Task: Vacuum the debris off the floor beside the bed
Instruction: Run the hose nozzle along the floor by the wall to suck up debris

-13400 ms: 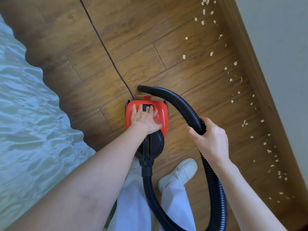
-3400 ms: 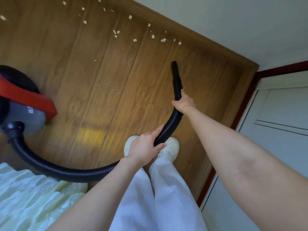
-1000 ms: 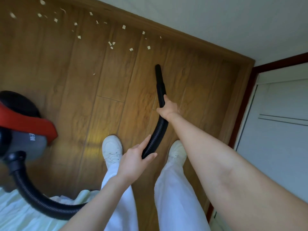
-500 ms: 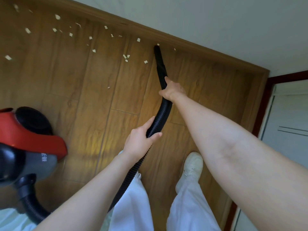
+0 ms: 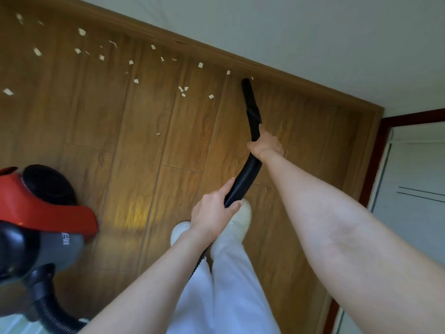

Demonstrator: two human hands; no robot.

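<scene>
Black ribbed hose is held by both hands: the right hand is clenched around it just behind the nozzle, and the left hand grasps it lower down, with fingers and thumb curled round the ribs. The nozzle tip is seen at about 12 o'clock from the feet, close to the wooden skirting board (whether it touches the floor cannot be told). The debris, small pale scraps, is scattered on the wooden floor from about 11 o'clock out to 9 o'clock, mostly along the wall; one tiny scrap lies just beside the tip. The red vacuum body stands at 8 o'clock.

To do this step well, the tip should probably be kept low and swept slowly leftward along the board, so that scraps are drawn in and not pushed away. The hose should be fed forward by the left hand, so that the body is not dragged.
</scene>
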